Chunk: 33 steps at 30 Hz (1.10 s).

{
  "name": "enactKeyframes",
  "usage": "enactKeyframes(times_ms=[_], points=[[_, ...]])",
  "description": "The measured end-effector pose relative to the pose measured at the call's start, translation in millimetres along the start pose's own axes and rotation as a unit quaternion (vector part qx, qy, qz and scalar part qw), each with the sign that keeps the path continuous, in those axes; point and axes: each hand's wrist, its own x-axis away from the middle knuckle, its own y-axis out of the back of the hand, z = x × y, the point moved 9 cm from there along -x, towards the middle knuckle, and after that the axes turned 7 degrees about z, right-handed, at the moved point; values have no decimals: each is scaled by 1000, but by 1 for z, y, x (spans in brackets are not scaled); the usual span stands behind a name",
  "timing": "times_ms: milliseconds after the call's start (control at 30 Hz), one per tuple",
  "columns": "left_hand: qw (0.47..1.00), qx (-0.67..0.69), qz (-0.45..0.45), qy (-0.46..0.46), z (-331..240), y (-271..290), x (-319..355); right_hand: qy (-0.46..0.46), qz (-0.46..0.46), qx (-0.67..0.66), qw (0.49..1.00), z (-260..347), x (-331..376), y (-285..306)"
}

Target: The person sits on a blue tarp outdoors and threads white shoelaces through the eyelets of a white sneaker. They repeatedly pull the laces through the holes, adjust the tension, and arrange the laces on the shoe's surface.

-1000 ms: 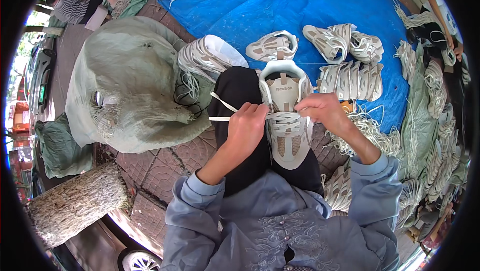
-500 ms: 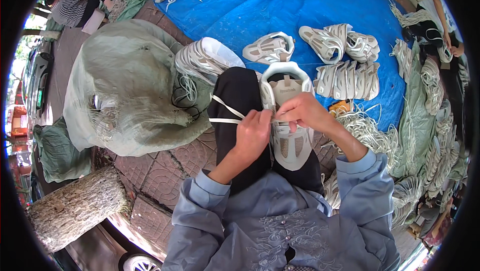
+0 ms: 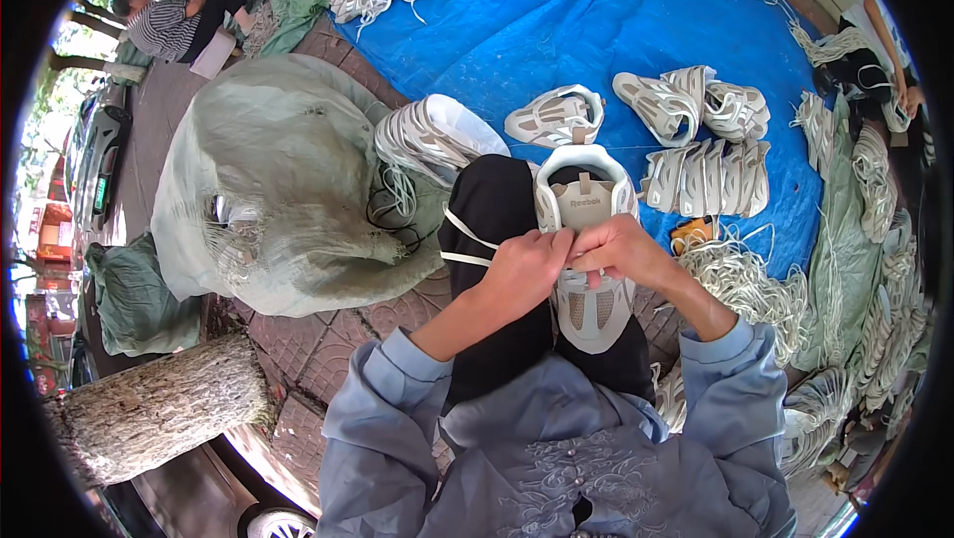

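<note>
A beige and white sneaker upper (image 3: 593, 327) rests on my black-trousered lap, its toe toward me and its padded collar away from me. A flat white shoelace (image 3: 463, 260) loops out to the left over my thigh from under my left hand (image 3: 527, 268), whose fingers are closed on it. My right hand (image 3: 624, 248) is closed in a pinch over the upper's lacing area. The fingertips of both hands meet there and hide the eyelets. What the right fingertips pinch is hidden.
More sneaker uppers (image 3: 708, 180) lie on a blue tarp (image 3: 497, 46) ahead. A nested stack of uppers (image 3: 422, 136) leans by a large grey-green sack (image 3: 268, 170) at left. White laces (image 3: 750, 285) are heaped at right. A log (image 3: 159, 404) lies lower left. Other people sit nearby.
My left hand has moved right to meet my right hand over the upper's lacing area. The whole view has shifted slightly, while the upper stays on my lap.
</note>
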Motion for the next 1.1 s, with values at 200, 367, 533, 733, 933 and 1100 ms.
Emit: enactKeyframes(times_ms=[200, 367, 533, 733, 933, 1100], points=[[981, -81, 172, 28, 7, -16, -3, 300, -156, 529, 778, 64, 40, -20], [937, 246, 221, 112, 34, -22, -17, 214, -194, 579, 762, 48, 44, -7], [966, 133, 167, 143, 28, -20, -20, 155, -185, 321, 916, 22, 40, 24], [975, -124, 183, 37, -1, -11, -26, 102, -207, 108, 967, -15, 50, 48], [994, -37, -12, -99, -38, 31, -37, 231, -294, 356, 857, 5, 72, 45], [989, 50, 48, 128, 2, 11, -56, 121, -282, 102, 946, -27, 61, 62]])
